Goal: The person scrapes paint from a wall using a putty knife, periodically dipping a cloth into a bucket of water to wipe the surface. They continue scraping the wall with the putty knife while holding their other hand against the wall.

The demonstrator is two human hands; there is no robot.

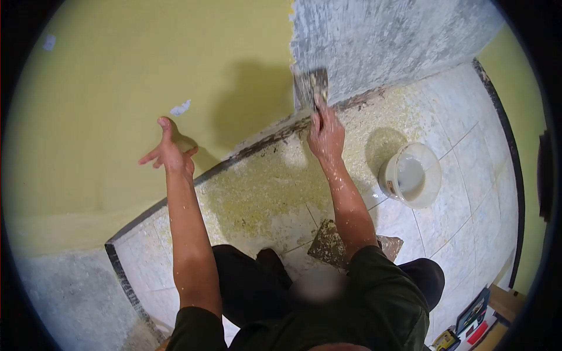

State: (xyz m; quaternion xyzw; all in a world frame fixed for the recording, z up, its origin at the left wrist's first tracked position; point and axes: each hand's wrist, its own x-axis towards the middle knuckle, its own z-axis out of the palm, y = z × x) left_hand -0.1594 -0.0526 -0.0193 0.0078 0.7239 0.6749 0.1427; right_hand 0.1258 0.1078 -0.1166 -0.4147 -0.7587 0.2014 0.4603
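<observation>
Upper centre, the right hand (328, 133) clasps a scraper (310, 86), seemingly against the wall (374, 44). Centre-left, the left hand (171, 154) spreads open, empty.

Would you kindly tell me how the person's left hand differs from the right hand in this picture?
The left hand is empty, while the right hand grips a scraper. The left hand has its fingers spread; the right hand has its fingers mostly curled. The left hand shows against the yellow wall, the right hand mostly against the flake-strewn floor. Both are bare.
</observation>
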